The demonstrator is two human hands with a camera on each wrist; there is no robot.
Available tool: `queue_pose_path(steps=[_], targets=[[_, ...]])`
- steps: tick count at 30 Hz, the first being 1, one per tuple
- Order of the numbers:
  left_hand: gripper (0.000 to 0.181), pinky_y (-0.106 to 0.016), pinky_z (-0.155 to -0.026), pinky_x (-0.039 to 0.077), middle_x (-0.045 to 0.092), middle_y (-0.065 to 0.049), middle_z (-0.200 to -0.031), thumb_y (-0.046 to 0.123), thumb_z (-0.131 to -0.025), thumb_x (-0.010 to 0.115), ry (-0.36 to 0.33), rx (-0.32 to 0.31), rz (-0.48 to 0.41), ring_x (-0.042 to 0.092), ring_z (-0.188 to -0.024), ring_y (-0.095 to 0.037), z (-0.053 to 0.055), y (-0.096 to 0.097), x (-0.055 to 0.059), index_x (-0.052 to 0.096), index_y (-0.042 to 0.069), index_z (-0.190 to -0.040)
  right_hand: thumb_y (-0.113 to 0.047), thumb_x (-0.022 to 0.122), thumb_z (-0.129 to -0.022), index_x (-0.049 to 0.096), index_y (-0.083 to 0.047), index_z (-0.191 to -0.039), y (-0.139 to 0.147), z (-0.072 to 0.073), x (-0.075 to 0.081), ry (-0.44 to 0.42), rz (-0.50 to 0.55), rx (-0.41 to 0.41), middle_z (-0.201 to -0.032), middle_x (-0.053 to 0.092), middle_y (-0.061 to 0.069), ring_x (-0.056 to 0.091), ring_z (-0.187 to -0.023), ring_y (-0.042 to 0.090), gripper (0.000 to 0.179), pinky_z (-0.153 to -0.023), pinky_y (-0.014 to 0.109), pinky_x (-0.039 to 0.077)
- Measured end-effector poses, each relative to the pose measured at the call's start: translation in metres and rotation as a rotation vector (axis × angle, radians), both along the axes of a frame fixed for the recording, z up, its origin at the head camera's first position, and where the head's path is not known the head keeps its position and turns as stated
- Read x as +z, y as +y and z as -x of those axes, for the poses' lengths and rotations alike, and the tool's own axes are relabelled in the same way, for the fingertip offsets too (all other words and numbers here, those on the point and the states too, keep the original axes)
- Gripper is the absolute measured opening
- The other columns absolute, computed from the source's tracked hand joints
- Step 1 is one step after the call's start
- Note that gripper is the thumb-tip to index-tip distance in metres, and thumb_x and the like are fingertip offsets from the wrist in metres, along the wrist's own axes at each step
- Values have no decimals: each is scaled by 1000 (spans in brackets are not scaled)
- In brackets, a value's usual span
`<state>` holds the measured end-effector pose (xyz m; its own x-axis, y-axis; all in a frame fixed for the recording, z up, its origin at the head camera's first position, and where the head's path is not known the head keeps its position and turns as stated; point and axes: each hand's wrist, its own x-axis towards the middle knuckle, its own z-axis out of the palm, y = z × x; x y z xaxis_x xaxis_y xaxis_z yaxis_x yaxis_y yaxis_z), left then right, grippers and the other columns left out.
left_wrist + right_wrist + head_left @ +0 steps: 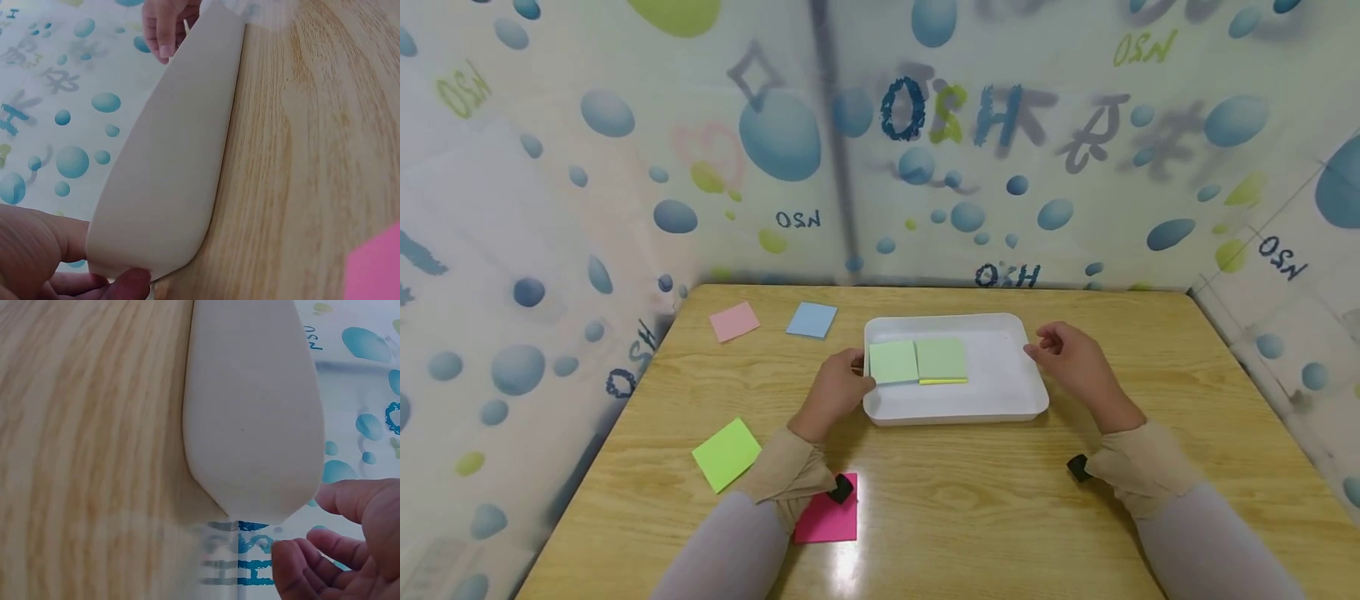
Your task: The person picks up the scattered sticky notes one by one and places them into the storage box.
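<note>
A white rectangular tray [1000,367] stands on the table. Inside, at its left end, two pale green sticky note pads [892,362] [942,360] lie side by side, with a yellow edge showing under the right one. My left hand [833,392] grips the tray's left end; in the left wrist view, the fingers [72,240] are on either side of its wall. At the opposite end is my right hand [1075,362], thumb at the rim. The right wrist view shows its other fingers [300,562] loosely bent and apart from the tray.
On the wooden table [970,517], a pink note pad [734,322] and a blue one [812,320] lie at the back left. A bright green pad [727,455] is nearer, and a magenta pad [827,521] lies partly beneath the left sleeve. A patterned sheet [925,208] hangs behind.
</note>
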<state>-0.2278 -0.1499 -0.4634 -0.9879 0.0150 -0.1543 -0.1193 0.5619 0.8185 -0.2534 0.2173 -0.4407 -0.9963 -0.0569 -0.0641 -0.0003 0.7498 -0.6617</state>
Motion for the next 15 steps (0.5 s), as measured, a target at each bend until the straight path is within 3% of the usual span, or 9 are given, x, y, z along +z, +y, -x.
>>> queue_pose_path(steps=[6, 15], targets=[[48, -42, -93, 58, 69, -16, -128, 4, -92, 65, -6, 7, -7, 64, -116, -32, -1, 0, 0, 61, 1, -139, -42, 63, -103, 47, 3, -146, -1, 0, -5, -94, -33, 21, -133, 58, 25, 56, -119, 40, 64, -99, 53, 54], [48, -42, -94, 58, 69, -15, -127, 5, -92, 65, 6, -1, 7, 64, -115, -30, -1, -1, 0, 61, 1, -140, -34, 59, -105, 49, 5, -146, -2, 1, -17, -73, -67, 64, -130, 61, 28, 58, -120, 44, 58, -97, 55, 53]])
